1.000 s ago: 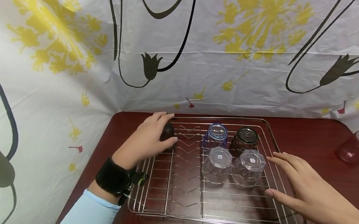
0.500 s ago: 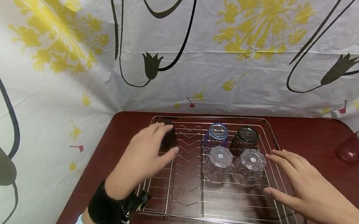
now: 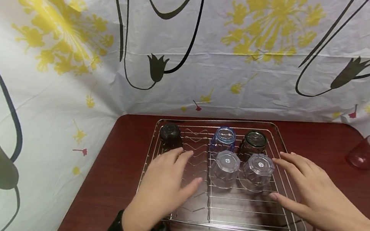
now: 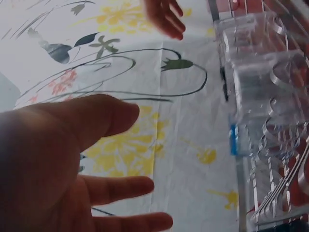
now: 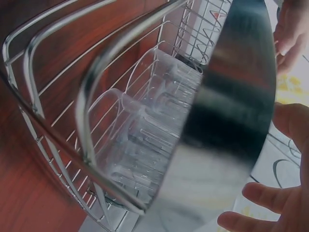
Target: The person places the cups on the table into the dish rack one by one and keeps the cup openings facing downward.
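Observation:
My left hand (image 3: 160,184) hovers over the left part of a wire dish rack (image 3: 216,225), fingers spread and holding nothing. Just beyond its fingertips, a black glass (image 3: 170,132) stands upside down in the rack's far left corner. On the rack's right side, a blue glass (image 3: 225,136), a dark glass (image 3: 256,140) and two clear glasses (image 3: 226,166) are also upturned. My right hand (image 3: 315,192) is beside the rack's right edge, nearest the front right clear glass (image 3: 260,168). Its fingers are apart and grip nothing; whether they touch the rim is unclear.
A pink transparent tumbler (image 3: 366,153) lies on its side on the reddish-brown table (image 3: 319,133), right of the rack. Patterned white sheeting (image 3: 188,88) hangs behind and to the left. In the right wrist view, the rack's metal rim (image 5: 217,130) stands close to the camera.
My left hand has come off the black glass and drawn back toward me and right. That glass stays in the far left corner. My right hand has barely moved.

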